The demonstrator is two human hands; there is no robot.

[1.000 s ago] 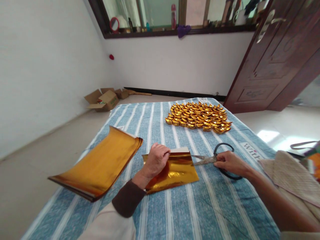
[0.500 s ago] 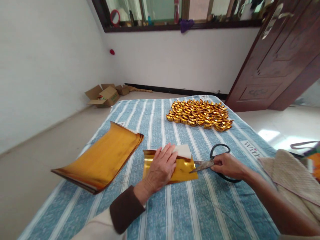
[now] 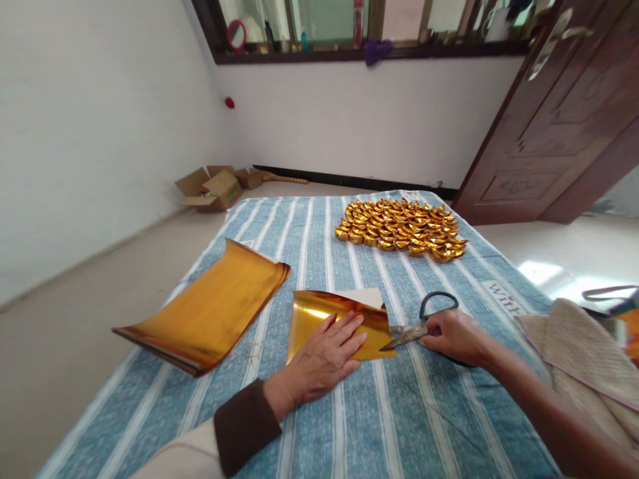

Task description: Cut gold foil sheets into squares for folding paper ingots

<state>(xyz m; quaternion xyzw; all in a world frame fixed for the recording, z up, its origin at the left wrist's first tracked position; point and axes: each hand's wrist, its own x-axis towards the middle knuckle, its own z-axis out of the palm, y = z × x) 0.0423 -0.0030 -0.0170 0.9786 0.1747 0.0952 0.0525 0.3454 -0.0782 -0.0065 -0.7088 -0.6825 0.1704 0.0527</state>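
My left hand [image 3: 327,356] lies flat, fingers stretched, on a shiny gold paper sheet [image 3: 312,313]. The sheet's far edge curls up a little, and behind it shows a white piece of paper [image 3: 368,295]. In my right hand [image 3: 452,336] is a pair of scissors [image 3: 417,330] with black handles and worn, dark blades. Its blades are parted at the right edge of the gold sheet; whether they touch the paper I cannot tell. Further left, a thick stack of larger gold sheets [image 3: 207,309] rests with curled ends. Folded gold paper ingots [image 3: 399,226] sit in close rows at the far side.
A blue-and-white striped cloth [image 3: 309,246] covers the table. Beige fabric [image 3: 582,352] lies by the right edge. Beyond the table are an open cardboard box [image 3: 212,189] on the floor, a window ledge [image 3: 324,54] with small items, and a brown door [image 3: 539,140].
My left hand has slid toward me over the gold sheet. The sheet's far part now spreads over more of the white paper. My right hand and the scissors have barely moved.
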